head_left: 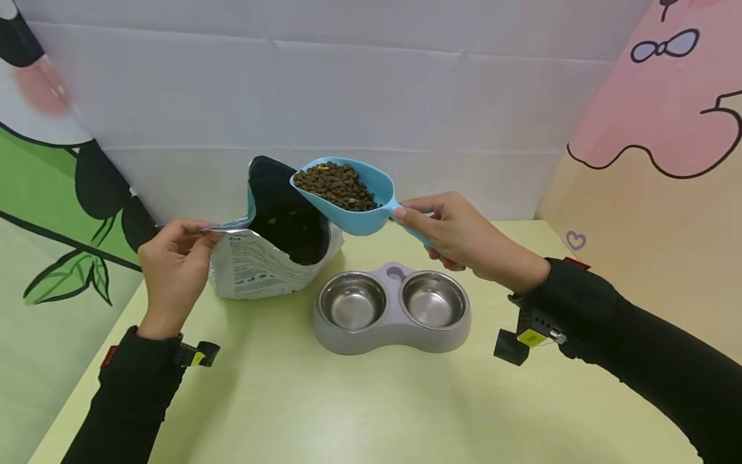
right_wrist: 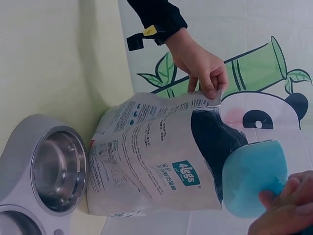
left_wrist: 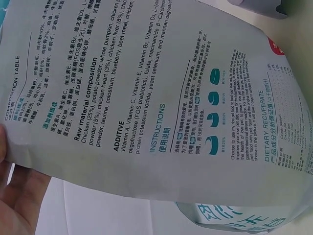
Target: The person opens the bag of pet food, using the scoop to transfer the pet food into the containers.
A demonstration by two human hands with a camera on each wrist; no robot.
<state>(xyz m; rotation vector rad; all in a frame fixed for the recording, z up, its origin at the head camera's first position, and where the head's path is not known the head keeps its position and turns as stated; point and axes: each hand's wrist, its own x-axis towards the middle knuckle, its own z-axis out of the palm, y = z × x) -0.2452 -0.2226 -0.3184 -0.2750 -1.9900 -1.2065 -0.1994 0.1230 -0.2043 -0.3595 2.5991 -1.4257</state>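
Note:
My right hand [head_left: 458, 229] grips the handle of a light blue scoop [head_left: 362, 222], raised beside the mouth of a pet food bag. Brown kibble [head_left: 339, 187] fills much of the scoop. With thumb and fingers, my left hand [head_left: 176, 261] pinches the top left edge of the white bag [head_left: 255, 264], whose mouth gapes to show a dark inside. In the right wrist view, the scoop [right_wrist: 254, 178] covers part of the bag's opening. Printed text covers the bag's side [left_wrist: 146, 98] in the left wrist view.
A grey double feeder [head_left: 394, 341] with two steel bowls stands in front of the bag, on the pale yellow table [head_left: 336, 412]. No kibble shows in either bowl. Behind the table hangs a white backdrop [head_left: 406, 96]; cartoon-printed panels flank it.

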